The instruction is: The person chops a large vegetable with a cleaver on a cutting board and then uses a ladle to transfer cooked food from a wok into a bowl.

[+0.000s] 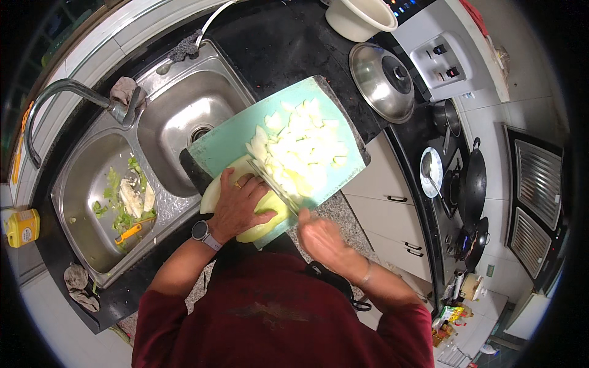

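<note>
A light green cutting board [224, 142] lies across the counter's corner, with one end over the sink's rim. My left hand [236, 207] presses down on a large pale green piece of gourd [269, 226], fingers curled over its top. In my right hand [322, 239], slightly blurred, is a knife [274, 187]. Its blade stands between the gourd and the cut pieces, close to my left fingertips. The knife's handle is hidden in my right fist. A bright heap of chopped gourd pieces [300, 147] covers the board's far right part.
To the left is a double steel sink [169, 116] with a faucet [73, 86]; its nearer basin holds green scraps and an orange-handled peeler [127, 233]. Behind the board are a steel lid [381, 83] and a white basin [362, 18]. A black wok [473, 187] stands right, by the stove.
</note>
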`<state>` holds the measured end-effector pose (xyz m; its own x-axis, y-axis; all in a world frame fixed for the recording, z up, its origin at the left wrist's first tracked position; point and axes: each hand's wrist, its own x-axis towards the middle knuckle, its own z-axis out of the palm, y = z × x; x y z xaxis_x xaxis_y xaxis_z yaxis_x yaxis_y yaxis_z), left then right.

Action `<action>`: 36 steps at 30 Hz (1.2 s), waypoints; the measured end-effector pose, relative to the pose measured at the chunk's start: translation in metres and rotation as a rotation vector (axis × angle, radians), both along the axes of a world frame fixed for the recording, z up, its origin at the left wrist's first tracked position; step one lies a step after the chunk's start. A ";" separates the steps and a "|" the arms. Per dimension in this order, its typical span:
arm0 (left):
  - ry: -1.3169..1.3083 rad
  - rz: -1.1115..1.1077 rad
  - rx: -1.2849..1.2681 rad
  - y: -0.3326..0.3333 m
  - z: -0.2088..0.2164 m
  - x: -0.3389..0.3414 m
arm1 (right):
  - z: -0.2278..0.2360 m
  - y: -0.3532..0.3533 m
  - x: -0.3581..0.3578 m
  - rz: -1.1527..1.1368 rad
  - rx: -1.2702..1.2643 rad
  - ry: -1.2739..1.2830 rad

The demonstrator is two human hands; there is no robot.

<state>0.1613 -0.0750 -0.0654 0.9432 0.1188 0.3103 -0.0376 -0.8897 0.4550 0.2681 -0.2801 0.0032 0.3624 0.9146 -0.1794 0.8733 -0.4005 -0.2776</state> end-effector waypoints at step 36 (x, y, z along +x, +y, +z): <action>0.030 -0.004 0.172 -0.023 0.019 -0.036 | -0.004 -0.015 0.038 -0.182 0.169 0.345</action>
